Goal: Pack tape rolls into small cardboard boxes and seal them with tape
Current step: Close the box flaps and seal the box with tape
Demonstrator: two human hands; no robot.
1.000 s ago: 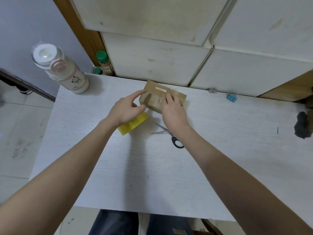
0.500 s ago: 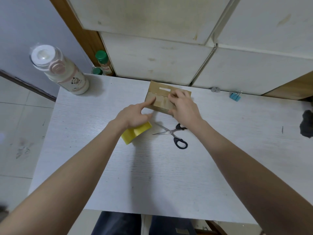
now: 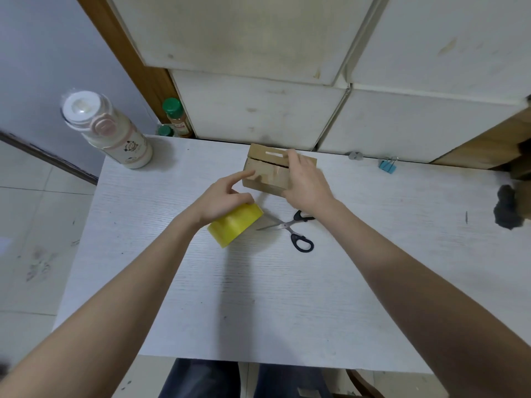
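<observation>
A small brown cardboard box [image 3: 265, 175] with a slot in its back flap sits at the far middle of the white table [image 3: 258, 297]. A glossy strip of tape runs over its closed top. My right hand [image 3: 309, 183] grips the box's right end, fingers over the top and thumb at the lower front. My left hand [image 3: 224, 199] holds a yellow tape roll [image 3: 234, 228] tilted just in front of the box. Its index finger stretches out to the box's left front corner.
Black-handled scissors [image 3: 290, 228] lie open on the table under my right wrist. A white bottle [image 3: 115, 136] stands at the far left corner, a green-capped jar [image 3: 176, 119] behind it. A blue binder clip [image 3: 388, 166] and a black lump [image 3: 507, 211] sit at the right. White cabinet fronts rise behind the table.
My right hand slid from the middle of the box's top to its right end, uncovering the scissors. My left index finger drew back from the box's top to its left corner.
</observation>
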